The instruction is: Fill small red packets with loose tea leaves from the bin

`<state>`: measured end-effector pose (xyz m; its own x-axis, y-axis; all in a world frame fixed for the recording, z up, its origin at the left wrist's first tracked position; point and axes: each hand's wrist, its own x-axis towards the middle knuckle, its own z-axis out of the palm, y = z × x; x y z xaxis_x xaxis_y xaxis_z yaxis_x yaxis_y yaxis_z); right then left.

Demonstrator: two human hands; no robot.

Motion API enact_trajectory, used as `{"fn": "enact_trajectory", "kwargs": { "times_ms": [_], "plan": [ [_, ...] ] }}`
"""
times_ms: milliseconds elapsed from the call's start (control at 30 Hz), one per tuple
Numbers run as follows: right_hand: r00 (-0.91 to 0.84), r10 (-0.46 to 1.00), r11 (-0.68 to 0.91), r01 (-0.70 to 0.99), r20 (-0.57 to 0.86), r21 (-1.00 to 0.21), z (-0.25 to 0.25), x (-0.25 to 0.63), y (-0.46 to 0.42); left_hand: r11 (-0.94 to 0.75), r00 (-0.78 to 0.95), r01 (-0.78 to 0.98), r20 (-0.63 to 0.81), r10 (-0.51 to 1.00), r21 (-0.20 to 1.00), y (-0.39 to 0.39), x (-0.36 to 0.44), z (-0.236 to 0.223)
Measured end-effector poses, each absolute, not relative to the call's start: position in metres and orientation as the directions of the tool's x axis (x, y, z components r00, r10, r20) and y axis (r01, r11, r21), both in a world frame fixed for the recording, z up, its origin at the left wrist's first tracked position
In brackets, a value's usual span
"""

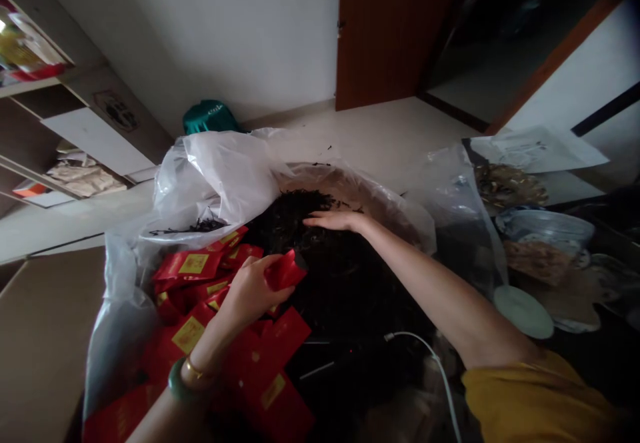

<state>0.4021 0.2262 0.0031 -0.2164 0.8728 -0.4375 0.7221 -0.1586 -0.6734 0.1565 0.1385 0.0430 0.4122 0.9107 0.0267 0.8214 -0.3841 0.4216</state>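
My left hand (250, 290) is closed around a small red packet (284, 272), held over the edge of a heap of dark loose leaves (330, 263). My right hand (334, 220) lies flat with fingers stretched out on top of the dark leaves at the far side of the heap. The leaves sit inside a large clear plastic bag (215, 176). A pile of red packets with yellow labels (195, 310) lies at the left under my left forearm, which wears a green bangle and a gold bracelet.
A white cable (430, 356) runs across the near side. Bowls and a round white lid (523, 310) stand at the right beside another plastic bag. Shelves (60, 130) line the left wall; a brown door (385, 30) is behind.
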Motion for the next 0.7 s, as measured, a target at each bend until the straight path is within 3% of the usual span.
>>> {"fn": "enact_trajectory", "kwargs": {
  "times_ms": [233, 300, 400, 467, 567, 700],
  "plan": [
    [-0.526, 0.771, 0.136, 0.687, -0.360, -0.714, 0.029, 0.350, 0.189, -0.316, 0.354, 0.795, 0.025, 0.935, 0.517, 0.105, 0.118, 0.053],
    [-0.486, 0.815, 0.167, 0.718, -0.315, -0.675, 0.033, 0.343, 0.193, -0.285, 0.320, 0.793, 0.030, 0.947, 0.538, 0.098, 0.110, 0.051],
    [-0.306, 0.921, 0.091, 0.769, -0.241, -0.632, 0.034, 0.334, 0.211, -0.273, 0.306, 0.784, 0.035, 0.951, 0.558, 0.092, 0.102, 0.048],
    [-0.243, 0.926, 0.018, 0.791, -0.287, -0.612, 0.031, 0.326, 0.223, -0.270, 0.300, 0.777, 0.042, 0.953, 0.568, 0.090, 0.098, 0.048],
    [-0.289, 0.876, 0.013, 0.815, -0.387, -0.579, 0.023, 0.310, 0.226, -0.259, 0.282, 0.768, 0.055, 0.958, 0.586, 0.087, 0.091, 0.048],
    [-0.475, 0.806, 0.214, 0.791, -0.354, -0.573, 0.028, 0.299, 0.200, -0.259, 0.288, 0.732, 0.059, 0.956, 0.630, 0.078, 0.080, 0.047]
  ]
}}
